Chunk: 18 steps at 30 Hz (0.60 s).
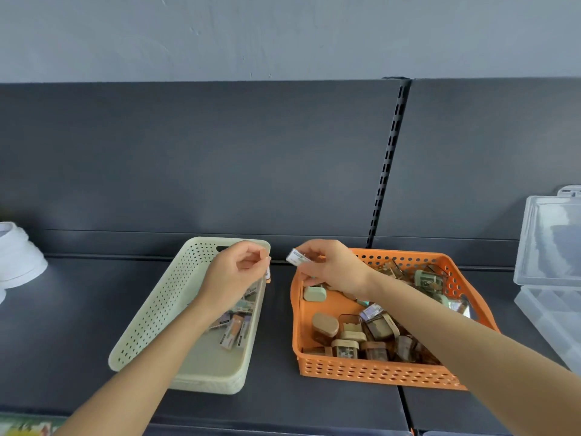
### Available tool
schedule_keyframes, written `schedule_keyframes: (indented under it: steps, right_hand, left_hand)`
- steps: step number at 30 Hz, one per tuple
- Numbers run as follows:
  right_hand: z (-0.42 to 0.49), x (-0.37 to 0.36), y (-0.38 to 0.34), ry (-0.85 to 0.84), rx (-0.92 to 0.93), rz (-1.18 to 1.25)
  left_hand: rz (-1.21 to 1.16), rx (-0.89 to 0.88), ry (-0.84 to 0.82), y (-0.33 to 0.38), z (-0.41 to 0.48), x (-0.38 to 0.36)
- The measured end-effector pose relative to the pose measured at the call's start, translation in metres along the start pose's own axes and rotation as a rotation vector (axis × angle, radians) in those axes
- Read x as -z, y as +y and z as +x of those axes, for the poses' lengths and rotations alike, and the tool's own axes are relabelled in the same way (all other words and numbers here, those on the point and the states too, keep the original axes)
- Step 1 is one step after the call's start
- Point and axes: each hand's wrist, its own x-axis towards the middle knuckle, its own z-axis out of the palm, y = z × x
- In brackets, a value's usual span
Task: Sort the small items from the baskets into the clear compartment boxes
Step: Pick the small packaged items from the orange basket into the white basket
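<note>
The right hand [330,267] is raised over the far left corner of the orange basket [377,371] and pinches a small flat packet [296,257] between thumb and fingertips. The packet carries print, but it is too small to read. Its long axis runs roughly crosswise, and its free end points left, toward the cream basket [163,303].

The left hand [235,272] hovers above the far right corner of the cream basket with its fingers curled in toward the thumb. A small white-and-orange item [268,274] shows just beneath the fingers; whether the hand grips it cannot be told.

Both perforated baskets sit on a dark grey shelf [78,309]. The cream basket lies skewed, its long axis running from near left to far right, with flat packets [234,333] gathered along its right wall. The orange basket lies nearly square to the front edge and holds a heap of small tan and green cases [325,324].

A bare strip of shelf separates the baskets. More bare shelf lies left of the cream basket, up to a white ribbed object [17,256] at the left edge. At the right edge stand clear compartment boxes [550,240], one with its lid raised, near the orange basket but apart from it.
</note>
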Motion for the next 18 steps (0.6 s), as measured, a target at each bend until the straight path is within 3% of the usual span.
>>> schedule_keyframes:
  steps: [6, 11, 18]
  right_hand:
    - [0.028, -0.052, -0.016, 0.084, 0.164, -0.306]
    - [0.04, -0.081, -0.02, 0.049, 0.141, -0.39]
    - [0.009, -0.056, -0.009, 0.031, 0.21, -0.565]
  left_hand:
    - [0.126, 0.081, 0.049, -0.017, -0.009, 0.044]
    - [0.292, 0.135, -0.01, -0.034, -0.016, 0.061]
    - [0.323, 0.097, -0.122, -0.022, -0.012, 0.039]
